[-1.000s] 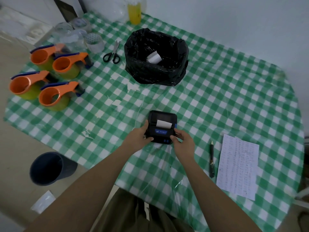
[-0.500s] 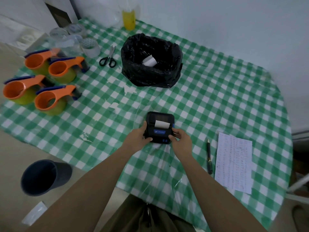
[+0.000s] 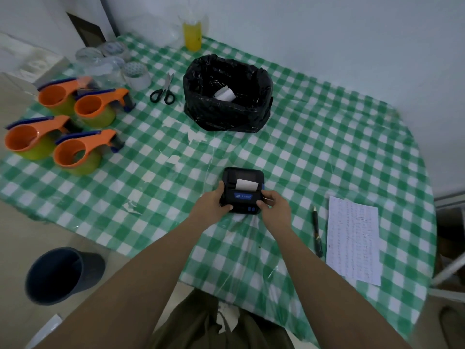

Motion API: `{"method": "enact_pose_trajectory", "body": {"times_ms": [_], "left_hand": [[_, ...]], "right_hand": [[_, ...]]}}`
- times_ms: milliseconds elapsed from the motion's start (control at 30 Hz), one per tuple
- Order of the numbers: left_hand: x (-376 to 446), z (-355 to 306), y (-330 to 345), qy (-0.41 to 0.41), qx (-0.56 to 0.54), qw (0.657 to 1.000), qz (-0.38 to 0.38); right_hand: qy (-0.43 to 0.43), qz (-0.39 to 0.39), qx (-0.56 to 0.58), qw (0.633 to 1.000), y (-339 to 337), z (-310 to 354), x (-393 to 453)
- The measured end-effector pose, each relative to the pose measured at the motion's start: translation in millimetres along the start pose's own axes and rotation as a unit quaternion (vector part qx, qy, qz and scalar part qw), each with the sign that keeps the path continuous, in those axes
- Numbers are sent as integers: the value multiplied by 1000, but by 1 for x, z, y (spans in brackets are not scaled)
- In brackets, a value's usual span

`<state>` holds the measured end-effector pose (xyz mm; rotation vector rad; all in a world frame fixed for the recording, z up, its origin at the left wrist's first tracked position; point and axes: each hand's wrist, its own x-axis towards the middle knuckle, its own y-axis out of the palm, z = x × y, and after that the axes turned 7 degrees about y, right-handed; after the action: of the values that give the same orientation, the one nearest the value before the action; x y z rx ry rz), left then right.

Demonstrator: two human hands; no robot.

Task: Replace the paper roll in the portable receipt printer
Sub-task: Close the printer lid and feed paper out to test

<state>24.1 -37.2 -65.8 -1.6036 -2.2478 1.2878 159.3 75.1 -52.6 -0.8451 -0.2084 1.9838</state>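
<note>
Head view: small black receipt printer (image 3: 242,190) sits mid-table on the green checked cloth, both hands unmoved. Left hand (image 3: 212,206) grips its side, right hand (image 3: 273,206) pinches the corner; paper tongue (image 3: 245,185) still protrudes, roll seemingly loaded.

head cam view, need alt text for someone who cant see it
Both hands, left hand and right hand, grip a small black receipt printer on a green checked tablecloth, white paper poking from its slot. Behind it stands a black bag.
</note>
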Motion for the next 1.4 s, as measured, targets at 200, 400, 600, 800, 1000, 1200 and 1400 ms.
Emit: {"method": "enact_pose_trajectory", "body": {"times_ms": [200, 400, 600, 800, 1000, 1200, 1400], "left_hand": [[0, 0, 2, -6, -9, 1000, -7], [0, 1, 2, -6, -25, 1000, -11], [-1, 2, 3, -7, -33, 999, -14], [-1, 3, 3, -8, -31, 999, -12], [-1, 2, 2, -11, -40, 999, -10], [-3, 1, 1, -14, -45, 999, -13], [-4, -2, 1, -15, -48, 999, -15]], "right_hand": [[-4, 5, 2, 1000, -2, 2, 0], [-4, 10, -4, 1000, -4, 2, 1], [-10, 9, -6, 1000, -5, 2, 2], [-6, 14, 2, 1000, -5, 0, 3], [-6, 17, 7, 1000, -6, -3, 4], [-9, 16, 15, 1000, -4, -4, 4], [-8, 11, 16, 1000, -2, -5, 4]]}}
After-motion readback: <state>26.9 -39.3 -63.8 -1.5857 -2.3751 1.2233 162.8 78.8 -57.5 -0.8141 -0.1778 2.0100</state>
